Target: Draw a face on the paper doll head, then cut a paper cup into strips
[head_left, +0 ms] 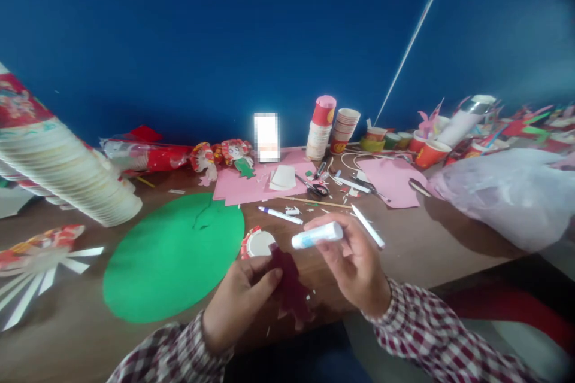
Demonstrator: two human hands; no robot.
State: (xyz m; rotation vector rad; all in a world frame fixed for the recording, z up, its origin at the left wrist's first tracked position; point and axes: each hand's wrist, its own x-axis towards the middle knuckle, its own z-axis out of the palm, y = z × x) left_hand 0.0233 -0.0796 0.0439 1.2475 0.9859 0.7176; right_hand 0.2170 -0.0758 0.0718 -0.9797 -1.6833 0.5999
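Note:
Between the thumb and fingers of my left hand [245, 296] is a dark maroon paper cutout [290, 281], pinched near its top and hanging over the table's front edge. My right hand [357, 263] grips a white glue stick [317, 235], held level just above and right of the cutout. I cannot make out whether its cap is on. Just behind the cutout lies a round white piece with a red patterned fringe [260, 245], looking like a cut paper cup base. A large green paper sheet [175, 257] lies left of my left hand.
Tall stacked paper cups [67, 161] lean in at left, near a cup cut into strips [49, 269]. Pink sheets [240, 188], markers [281, 215], scissors [317, 190] and paper scraps lie behind my hands. More cup stacks [321, 125] and a plastic bag [503, 197] stand further right.

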